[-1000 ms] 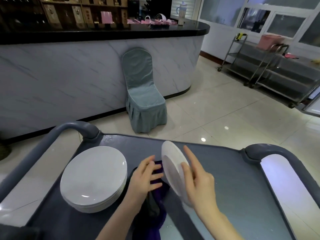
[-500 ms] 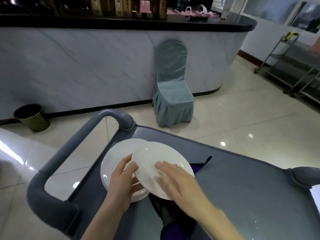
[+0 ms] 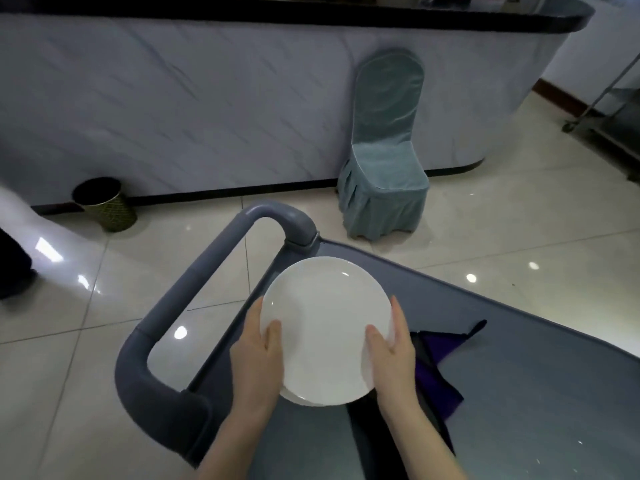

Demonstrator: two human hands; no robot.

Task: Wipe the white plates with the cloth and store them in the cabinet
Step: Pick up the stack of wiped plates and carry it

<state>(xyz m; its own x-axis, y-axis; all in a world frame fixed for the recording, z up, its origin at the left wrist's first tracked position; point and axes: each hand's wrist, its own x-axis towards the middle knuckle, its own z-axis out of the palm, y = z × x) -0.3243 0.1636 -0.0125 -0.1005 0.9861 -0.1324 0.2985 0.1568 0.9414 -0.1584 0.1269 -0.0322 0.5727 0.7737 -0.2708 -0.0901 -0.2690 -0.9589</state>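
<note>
The two hands are apart, clamped on opposite sides of a white plate (image 3: 325, 327) that sits face up between them. The left hand (image 3: 256, 355) grips the plate's left rim, its thumb lying on the upper face and its fingers running along the outer edge. The right hand (image 3: 391, 351) mirrors it on the right rim, thumb on top and fingers stretched up the edge. Under the near-left edge the rim of a second plate (image 3: 294, 398) peeks out, so the held plate is directly over at least one more; whether it rests on that plate or is raised off it cannot be told. The plates are over the left end of a grey cart (image 3: 519, 393), beside its curved handle (image 3: 194, 282). A dark purple cloth (image 3: 440, 379) lies crumpled on the cart just right of the right hand. Beyond, on the tiled floor, a blue-green covered chair (image 3: 384, 161) and a dark bin (image 3: 104, 206) stand against a marble-fronted bar (image 3: 207, 98).
</note>
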